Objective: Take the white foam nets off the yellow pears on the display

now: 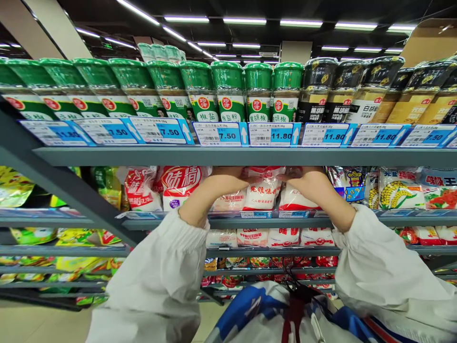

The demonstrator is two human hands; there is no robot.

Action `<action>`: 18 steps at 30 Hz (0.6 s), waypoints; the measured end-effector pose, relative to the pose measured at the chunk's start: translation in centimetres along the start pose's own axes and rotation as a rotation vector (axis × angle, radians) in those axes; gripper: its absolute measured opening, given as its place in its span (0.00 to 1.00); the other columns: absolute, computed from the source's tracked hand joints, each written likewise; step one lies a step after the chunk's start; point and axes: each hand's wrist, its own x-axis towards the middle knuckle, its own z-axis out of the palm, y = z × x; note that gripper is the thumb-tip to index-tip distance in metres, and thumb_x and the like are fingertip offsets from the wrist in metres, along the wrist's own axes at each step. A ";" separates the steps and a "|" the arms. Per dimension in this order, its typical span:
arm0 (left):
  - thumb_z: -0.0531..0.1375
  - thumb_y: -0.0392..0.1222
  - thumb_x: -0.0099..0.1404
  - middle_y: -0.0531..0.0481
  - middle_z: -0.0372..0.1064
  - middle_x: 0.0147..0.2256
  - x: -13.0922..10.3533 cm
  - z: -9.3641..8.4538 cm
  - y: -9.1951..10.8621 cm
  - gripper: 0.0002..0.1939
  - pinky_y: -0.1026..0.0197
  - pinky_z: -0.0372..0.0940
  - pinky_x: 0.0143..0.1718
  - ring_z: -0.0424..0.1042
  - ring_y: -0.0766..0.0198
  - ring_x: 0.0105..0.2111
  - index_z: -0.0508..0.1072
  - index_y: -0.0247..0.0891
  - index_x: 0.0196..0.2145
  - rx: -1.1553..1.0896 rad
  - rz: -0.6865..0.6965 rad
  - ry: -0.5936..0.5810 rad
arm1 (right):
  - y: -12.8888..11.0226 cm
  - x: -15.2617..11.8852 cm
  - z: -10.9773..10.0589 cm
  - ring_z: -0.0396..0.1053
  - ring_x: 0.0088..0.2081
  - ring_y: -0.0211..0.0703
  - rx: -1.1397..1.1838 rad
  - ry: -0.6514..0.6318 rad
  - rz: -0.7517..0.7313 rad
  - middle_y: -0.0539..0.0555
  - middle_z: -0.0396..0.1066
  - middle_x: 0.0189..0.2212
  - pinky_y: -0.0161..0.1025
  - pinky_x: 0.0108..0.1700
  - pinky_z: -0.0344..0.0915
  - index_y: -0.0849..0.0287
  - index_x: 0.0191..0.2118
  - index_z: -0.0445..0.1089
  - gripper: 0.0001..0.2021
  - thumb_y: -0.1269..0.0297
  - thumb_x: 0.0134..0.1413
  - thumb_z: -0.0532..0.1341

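Observation:
Both arms in white sleeves reach onto the second shelf, under the grey top shelf edge. A white bag with red print [262, 193] stands upright between the hands. My left hand [230, 180] is at the bag's upper left side, its fingers mostly hidden behind the packaging and shelf edge. My right hand [303, 181] is at the upper right, over another white and red bag [294, 197], its fingertips pointing toward the middle bag. Whether either hand grips a bag is not clear.
Green-capped jars [228, 90] and black-capped jars [319, 90] line the top shelf above price tags [274, 134]. The top shelf's edge [250, 156] runs just above the hands. More bags [253, 237] fill the lower shelves.

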 end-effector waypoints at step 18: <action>0.55 0.42 0.70 0.38 0.81 0.37 -2.5 5.1 2.7 0.14 0.55 0.67 0.39 0.79 0.49 0.35 0.78 0.34 0.43 -0.222 -0.329 0.457 | 2.1 -5.7 2.9 0.58 0.71 0.67 -0.304 0.019 -0.172 0.74 0.65 0.66 0.66 0.70 0.55 0.70 0.69 0.63 0.29 0.53 0.75 0.48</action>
